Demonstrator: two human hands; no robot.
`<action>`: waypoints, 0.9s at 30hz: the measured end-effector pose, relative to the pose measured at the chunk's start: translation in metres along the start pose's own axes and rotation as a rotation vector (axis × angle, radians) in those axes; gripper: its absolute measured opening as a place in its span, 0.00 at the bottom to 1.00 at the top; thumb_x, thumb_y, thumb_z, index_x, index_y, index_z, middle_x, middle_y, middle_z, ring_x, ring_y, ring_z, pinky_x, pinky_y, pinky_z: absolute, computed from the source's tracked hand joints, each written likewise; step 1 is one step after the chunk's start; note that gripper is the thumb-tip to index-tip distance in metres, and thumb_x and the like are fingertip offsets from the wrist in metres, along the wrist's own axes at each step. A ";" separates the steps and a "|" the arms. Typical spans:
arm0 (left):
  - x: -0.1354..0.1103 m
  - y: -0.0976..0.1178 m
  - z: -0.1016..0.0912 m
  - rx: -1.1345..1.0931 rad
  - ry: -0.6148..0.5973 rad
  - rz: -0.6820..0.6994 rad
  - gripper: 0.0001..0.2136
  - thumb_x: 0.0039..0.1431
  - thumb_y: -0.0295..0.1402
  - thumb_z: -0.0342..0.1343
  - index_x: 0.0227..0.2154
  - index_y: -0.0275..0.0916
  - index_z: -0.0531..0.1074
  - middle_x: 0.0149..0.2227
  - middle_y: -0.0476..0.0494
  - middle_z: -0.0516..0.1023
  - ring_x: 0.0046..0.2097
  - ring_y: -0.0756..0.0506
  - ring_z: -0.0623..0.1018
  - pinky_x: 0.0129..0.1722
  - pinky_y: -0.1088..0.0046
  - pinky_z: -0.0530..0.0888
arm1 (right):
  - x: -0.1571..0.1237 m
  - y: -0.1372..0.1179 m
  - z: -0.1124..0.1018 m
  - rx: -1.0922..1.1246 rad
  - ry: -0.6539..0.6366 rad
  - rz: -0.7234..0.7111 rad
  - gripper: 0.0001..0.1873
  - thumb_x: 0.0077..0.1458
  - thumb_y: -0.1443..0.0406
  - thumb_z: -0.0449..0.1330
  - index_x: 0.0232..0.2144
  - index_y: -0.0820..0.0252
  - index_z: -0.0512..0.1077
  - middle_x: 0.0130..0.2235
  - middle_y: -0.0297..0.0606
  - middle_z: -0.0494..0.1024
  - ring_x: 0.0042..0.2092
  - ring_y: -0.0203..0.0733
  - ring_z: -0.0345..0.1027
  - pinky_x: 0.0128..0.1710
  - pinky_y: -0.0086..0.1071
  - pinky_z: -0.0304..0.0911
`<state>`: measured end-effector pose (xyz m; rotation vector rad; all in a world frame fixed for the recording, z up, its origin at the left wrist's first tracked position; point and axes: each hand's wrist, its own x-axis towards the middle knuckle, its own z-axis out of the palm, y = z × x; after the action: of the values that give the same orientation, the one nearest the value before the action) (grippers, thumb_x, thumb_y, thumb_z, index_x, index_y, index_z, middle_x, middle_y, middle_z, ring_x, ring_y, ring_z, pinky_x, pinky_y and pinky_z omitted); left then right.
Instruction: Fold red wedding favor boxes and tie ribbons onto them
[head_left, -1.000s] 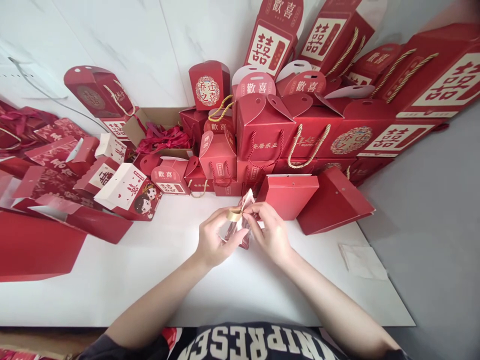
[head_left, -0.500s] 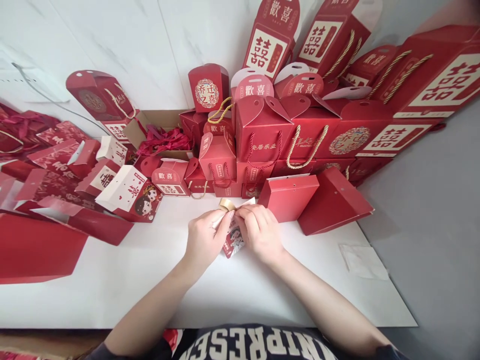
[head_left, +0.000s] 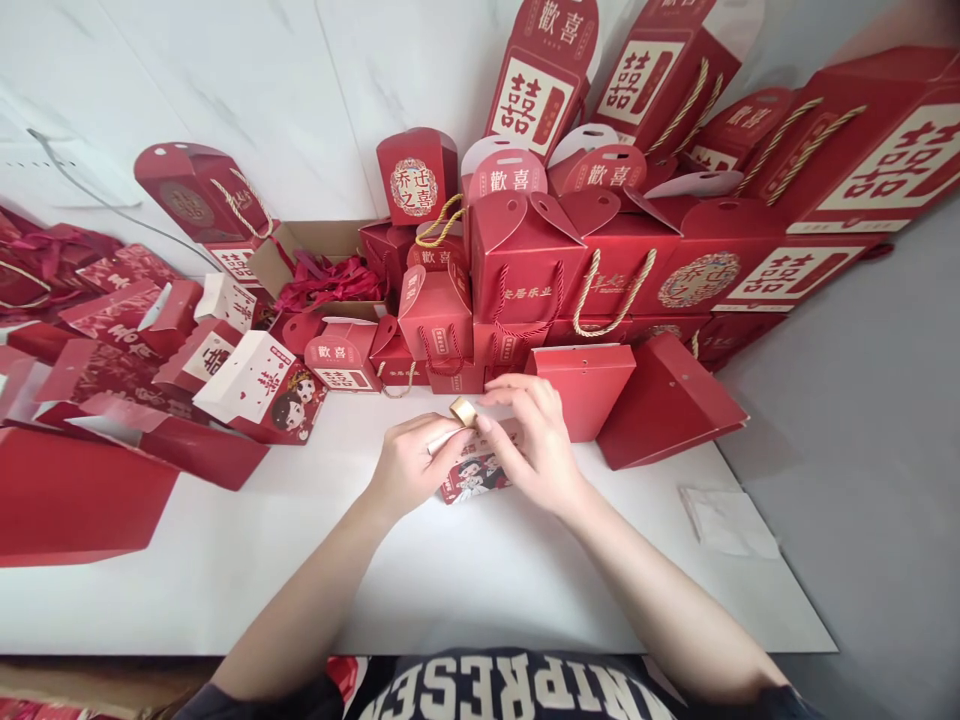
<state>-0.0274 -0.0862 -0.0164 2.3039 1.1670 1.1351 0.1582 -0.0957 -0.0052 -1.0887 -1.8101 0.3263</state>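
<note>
Gold ribbon (head_left: 464,411) is looping from the left hand (head_left: 415,458) pinching it, the empty, half-open right hand (head_left: 536,447) flanking a carton (head_left: 472,478) inside the tabletop's (head_left: 450,585) front edge.

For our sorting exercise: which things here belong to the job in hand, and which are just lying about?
In use: gold loop in the left hand; small printed box beside it.
Seemingly lying about: stacked red boxes; ribbon carton; flat white sheet.

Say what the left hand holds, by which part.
The left hand pinches the gold loop by its lower end; any grip on the illustrated box is unclear.
</note>
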 end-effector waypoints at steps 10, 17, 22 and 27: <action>0.000 0.000 0.000 -0.131 -0.041 -0.091 0.05 0.60 0.31 0.58 0.33 0.38 0.78 0.31 0.46 0.81 0.31 0.49 0.78 0.33 0.75 0.73 | -0.001 0.004 0.004 0.713 -0.115 0.426 0.10 0.56 0.57 0.65 0.32 0.58 0.75 0.35 0.37 0.79 0.37 0.41 0.74 0.38 0.34 0.71; 0.000 -0.001 0.001 -0.130 -0.029 -0.085 0.05 0.59 0.30 0.57 0.32 0.38 0.78 0.29 0.46 0.80 0.30 0.49 0.77 0.32 0.75 0.72 | -0.009 0.009 -0.006 0.666 -0.240 0.446 0.15 0.52 0.58 0.68 0.38 0.55 0.68 0.39 0.36 0.74 0.35 0.39 0.73 0.28 0.30 0.70; -0.001 -0.001 0.000 -0.120 -0.045 -0.081 0.06 0.60 0.30 0.56 0.32 0.38 0.77 0.29 0.47 0.79 0.29 0.50 0.76 0.30 0.75 0.71 | -0.011 0.016 -0.004 0.658 -0.234 0.435 0.14 0.52 0.59 0.68 0.37 0.56 0.68 0.39 0.35 0.74 0.37 0.38 0.72 0.34 0.31 0.71; 0.000 -0.001 0.000 -0.104 -0.044 -0.054 0.06 0.61 0.31 0.55 0.32 0.38 0.76 0.29 0.46 0.79 0.30 0.49 0.77 0.32 0.74 0.72 | -0.013 0.019 -0.003 0.646 -0.225 0.416 0.11 0.55 0.60 0.65 0.38 0.57 0.69 0.38 0.37 0.75 0.41 0.40 0.73 0.36 0.31 0.72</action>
<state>-0.0284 -0.0857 -0.0168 2.1950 1.1197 1.0933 0.1722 -0.0958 -0.0236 -0.9672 -1.4762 1.2298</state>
